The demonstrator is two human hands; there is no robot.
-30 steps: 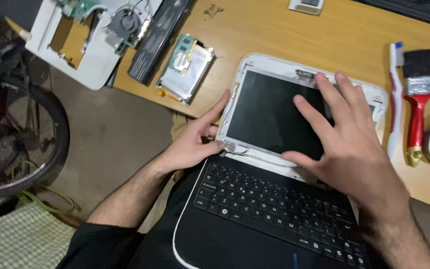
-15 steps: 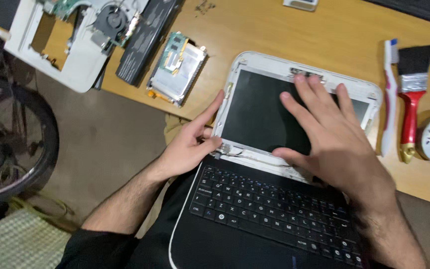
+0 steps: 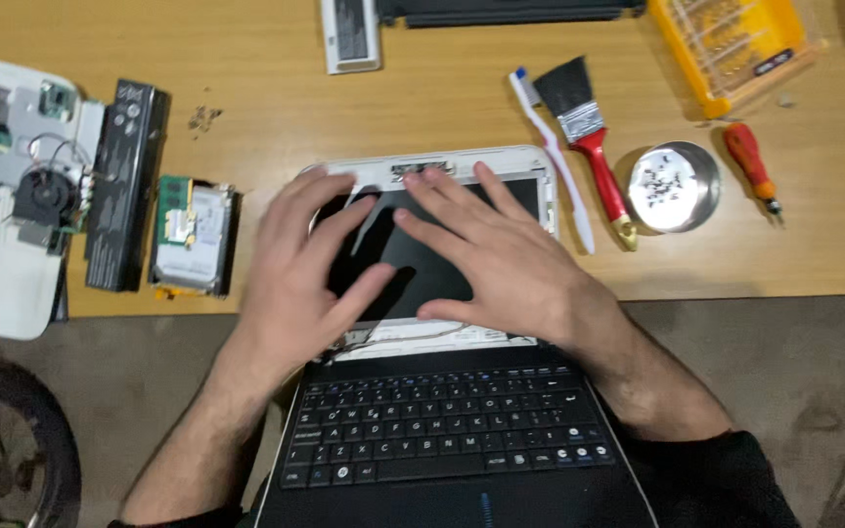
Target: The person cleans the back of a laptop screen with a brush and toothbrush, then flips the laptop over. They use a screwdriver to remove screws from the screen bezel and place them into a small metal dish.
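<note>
A small laptop lies opened flat, its black keyboard [image 3: 447, 425] toward me and its white-framed dark screen [image 3: 422, 269] resting on the wooden table [image 3: 442, 108]. My left hand [image 3: 310, 264] lies flat on the left part of the screen, fingers spread toward the top bezel. My right hand [image 3: 491, 259] presses flat on the right part, fingertips at the upper bezel [image 3: 422, 171]. Thin loose wires [image 3: 393, 337] show at the hinge below my hands. Neither hand holds anything.
On the left are a bare hard drive [image 3: 193, 235], a black battery pack [image 3: 127, 186] and an opened white case with a fan [image 3: 22, 196]. On the right lie a toothbrush [image 3: 552, 161], a red-handled paintbrush [image 3: 594, 147], a metal screw dish [image 3: 675, 186], a red screwdriver [image 3: 750, 166] and a yellow bit case [image 3: 735, 44].
The view has shifted right and squared up on the laptop. My left hand moved from the screen's left edge onto the screen itself. Both hands now lie flat on the panel.
</note>
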